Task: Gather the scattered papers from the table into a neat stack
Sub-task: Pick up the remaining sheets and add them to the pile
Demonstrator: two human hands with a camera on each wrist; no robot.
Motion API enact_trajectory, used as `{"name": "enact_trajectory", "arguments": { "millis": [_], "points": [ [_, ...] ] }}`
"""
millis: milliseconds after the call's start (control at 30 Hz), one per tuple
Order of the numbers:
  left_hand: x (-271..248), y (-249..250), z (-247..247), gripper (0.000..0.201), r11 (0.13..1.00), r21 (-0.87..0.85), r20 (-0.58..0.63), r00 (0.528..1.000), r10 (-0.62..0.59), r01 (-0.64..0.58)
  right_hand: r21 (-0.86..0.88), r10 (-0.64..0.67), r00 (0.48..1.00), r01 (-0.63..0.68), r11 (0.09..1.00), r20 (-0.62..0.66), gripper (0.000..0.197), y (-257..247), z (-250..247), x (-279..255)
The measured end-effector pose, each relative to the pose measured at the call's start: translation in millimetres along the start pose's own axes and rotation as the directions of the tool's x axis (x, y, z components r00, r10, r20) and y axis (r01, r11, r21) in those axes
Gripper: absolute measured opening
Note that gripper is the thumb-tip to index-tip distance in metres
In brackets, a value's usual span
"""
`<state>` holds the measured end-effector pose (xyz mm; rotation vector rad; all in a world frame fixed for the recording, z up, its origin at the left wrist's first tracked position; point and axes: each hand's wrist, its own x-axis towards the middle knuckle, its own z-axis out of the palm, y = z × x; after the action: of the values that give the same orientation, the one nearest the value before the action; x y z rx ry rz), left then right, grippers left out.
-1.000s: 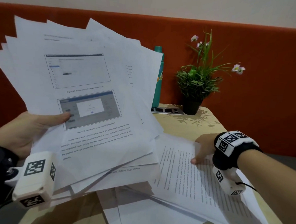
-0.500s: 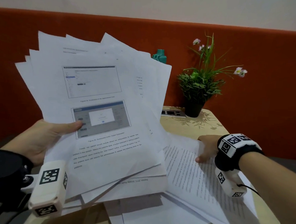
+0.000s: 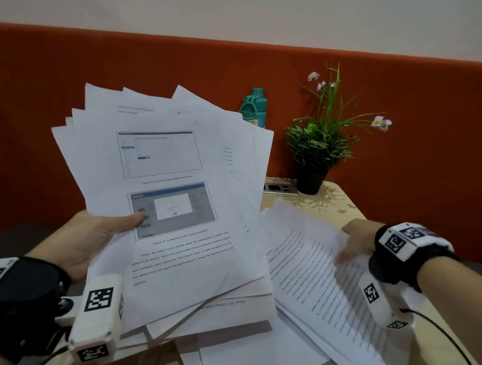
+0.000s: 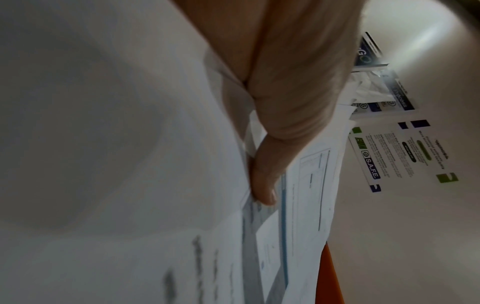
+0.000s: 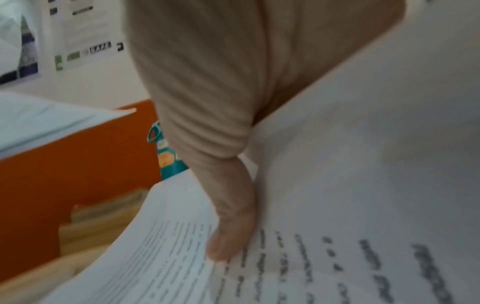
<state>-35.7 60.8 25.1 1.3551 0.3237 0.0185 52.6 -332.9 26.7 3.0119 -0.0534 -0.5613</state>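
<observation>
Left hand (image 3: pixel 91 238) pinches a fanned sheaf of papers (image 3: pixel 177 207); right hand (image 3: pixel 356 241) pinches a text page (image 3: pixel 308 269).

A teal bottle (image 3: pixel 253 107) and a potted plant (image 3: pixel 318 147) stand at the back of the table (image 3: pixel 342 204) — posters (image 4: pixel 405 152) hang on the wall.

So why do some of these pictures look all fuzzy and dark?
Head view: mostly sharp, the printed page in the left hand shows its figures, though the small text is soft and the right hand smears a little. Left wrist view: the near paper is a dim, out-of-focus blur. Right wrist view: the text lines are blurred throughout.
</observation>
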Motion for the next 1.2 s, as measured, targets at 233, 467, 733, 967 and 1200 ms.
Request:
{"name": "enact_trajectory", "arguments": {
  "millis": [233, 467, 733, 967, 1200],
  "points": [
    [8, -17, 6, 0.04, 0.999, 0.036, -0.053, 0.999, 0.011, -0.01, 0.371, 0.077, 0.948, 0.046, 0.928, -0.31, 0.021, 42, -74, -41],
    [16, -39, 32, 0.032, 0.994, 0.09, -0.114, 0.992, -0.055, 0.065, 0.869, 0.074, 0.902, 0.385, 0.311, -0.425, 0.014, 58, -103, -69],
    [10, -59, 47, 0.027, 0.999, 0.031, -0.019, 1.0, -0.006, 0.006, 0.814, 0.048, 0.977, 0.146, 0.562, -0.208, 0.034, -38, -25, -25],
    [6, -59, 50, 0.025, 0.991, 0.123, 0.023, 0.999, -0.046, 0.043, 0.794, 0.028, 0.978, 0.149, 0.589, -0.204, 0.028, -119, 22, -6],
    [12, -59, 41, 0.024, 0.987, 0.106, 0.117, 0.985, -0.13, 0.118, 0.794, -0.058, 0.973, 0.218, 0.568, -0.225, 0.054, -114, 18, 1]
  ]
}}
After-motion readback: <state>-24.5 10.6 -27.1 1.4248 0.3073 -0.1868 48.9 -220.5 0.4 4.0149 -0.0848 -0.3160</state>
